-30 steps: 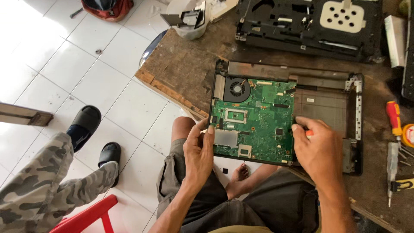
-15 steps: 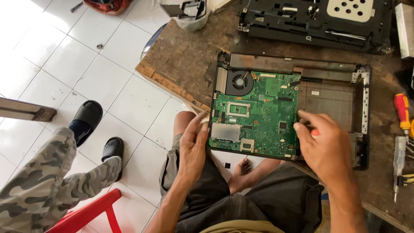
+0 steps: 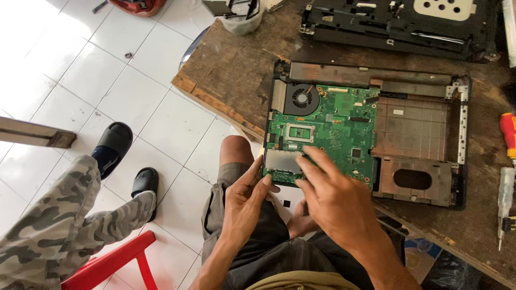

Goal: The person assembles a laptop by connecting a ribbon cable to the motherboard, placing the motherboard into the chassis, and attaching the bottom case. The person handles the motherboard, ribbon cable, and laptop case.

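Hands first: I have my left hand (image 3: 248, 200) at the near left corner of the green circuit board (image 3: 329, 135), its fingertips pinching the board's near edge beside the silver metal plate (image 3: 283, 160). My right hand (image 3: 336, 196) lies over the board's near edge just beside it, fingers spread flat and partly curled on the green face; I cannot tell whether they grip anything. The board sits inside the open laptop base (image 3: 416, 140), which lies on the worn wooden surface (image 3: 234, 67) with its near left corner hanging over the surface's near edge above my knee. A round black fan (image 3: 301, 98) sits at the board's far left corner. At the surface's right edge I see a red-handled screwdriver (image 3: 507, 132). Another black laptop shell (image 3: 398, 24) lies along the far edge. On the tiled floor to the left, a person in camouflage trousers (image 3: 51, 225) sits by a red stool (image 3: 110, 263).
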